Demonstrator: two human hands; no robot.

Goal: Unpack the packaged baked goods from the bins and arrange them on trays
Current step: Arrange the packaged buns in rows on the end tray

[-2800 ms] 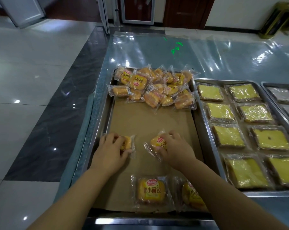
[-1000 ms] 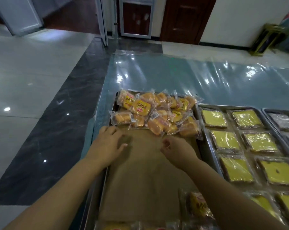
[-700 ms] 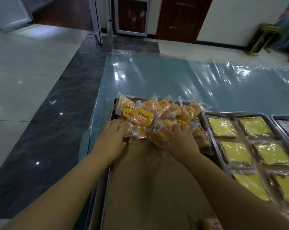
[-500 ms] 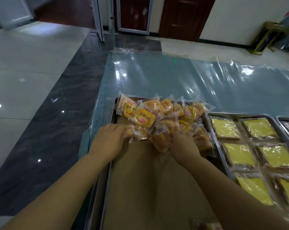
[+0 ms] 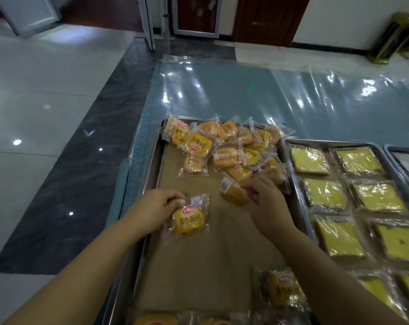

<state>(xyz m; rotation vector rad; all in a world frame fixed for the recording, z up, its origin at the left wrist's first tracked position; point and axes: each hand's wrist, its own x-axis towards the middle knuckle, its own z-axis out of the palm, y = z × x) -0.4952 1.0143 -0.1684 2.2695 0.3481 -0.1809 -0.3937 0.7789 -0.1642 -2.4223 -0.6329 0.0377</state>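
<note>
Placed buns (image 5: 285, 289) lie at the near end of the tray (image 5: 149, 174). Mid-tray, your left grip (image 5: 156, 207) pinches a label-up bun (image 5: 189, 219) on the paper (image 5: 198, 266). Your right grip (image 5: 267, 205) pinches a second bun (image 5: 233, 193), just before the pile (image 5: 224, 146) at the far end.

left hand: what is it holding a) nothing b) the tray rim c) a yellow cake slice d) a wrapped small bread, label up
d: the left hand pinches a packaged small bread, its red-and-yellow label facing up, over the brown paper liner.
</note>
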